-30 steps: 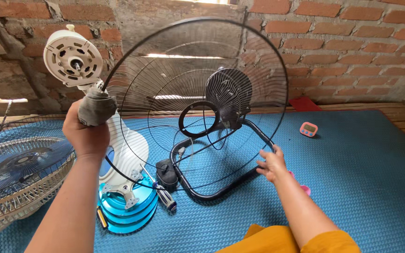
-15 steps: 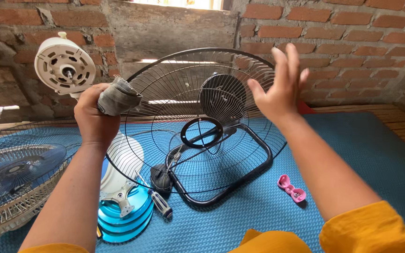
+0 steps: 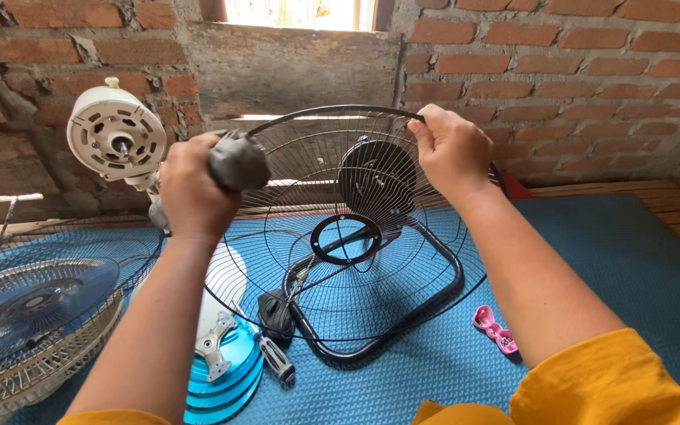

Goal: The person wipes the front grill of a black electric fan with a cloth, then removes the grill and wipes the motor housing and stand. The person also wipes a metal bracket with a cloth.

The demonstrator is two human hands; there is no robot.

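left hand (image 3: 190,193) gripping rag (image 3: 238,163), right hand (image 3: 452,149) gripping fan guard (image 3: 356,260)

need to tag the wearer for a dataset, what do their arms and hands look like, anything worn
Both forearms are bare, with mustard-yellow fabric sleeves pushed up near the elbows. The left hand and right hand wear no gloves; no rings, watch or bracelets show in the head view.

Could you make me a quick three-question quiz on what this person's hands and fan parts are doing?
1. True or false: the right hand grips the rim of the black wire fan guard.
2. What does the left hand hold? A) grey cloth B) screwdriver C) pink clip
3. What colour is the mat?

Key: 1 true; 2 A, the grey cloth; 3 blue.
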